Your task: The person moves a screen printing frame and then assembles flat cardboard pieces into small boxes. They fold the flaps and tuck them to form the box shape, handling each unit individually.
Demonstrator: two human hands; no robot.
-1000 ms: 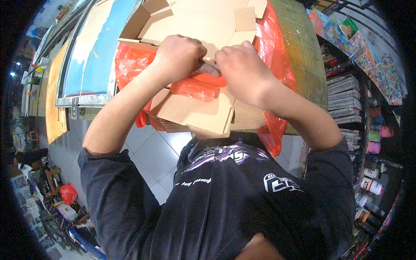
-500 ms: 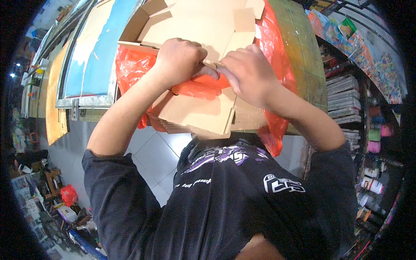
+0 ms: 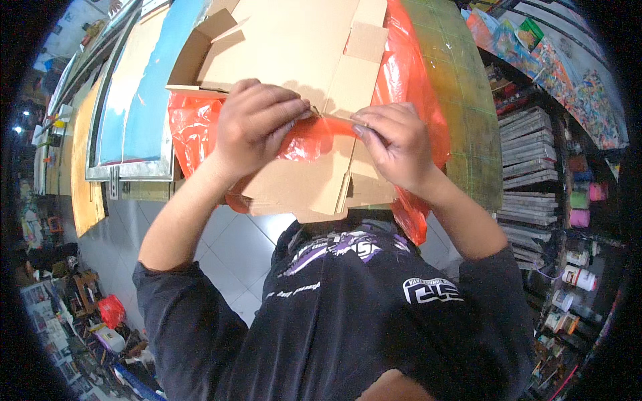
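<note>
A partly folded brown cardboard box lies in front of me, with low walls and corner flaps raised at its far left and right. My left hand is closed on its near edge, left of the middle. Gripping the same edge further right is my right hand, thumb beneath and fingers on top. Red plastic sheeting spreads under the box and shows between my hands. Flat cardboard blanks lie below, nearest my body. My fingers hide part of the held edge.
A framed screen with blue and white areas stands on the left. Right of the box runs a yellow-green tabletop. Stacked frames fill a rack at the right, with jars below. Tiled floor shows beneath.
My hands have moved apart along the box's near edge, the left leftward, the right slightly rightward. The box and plastic appear shifted slightly left in view.
</note>
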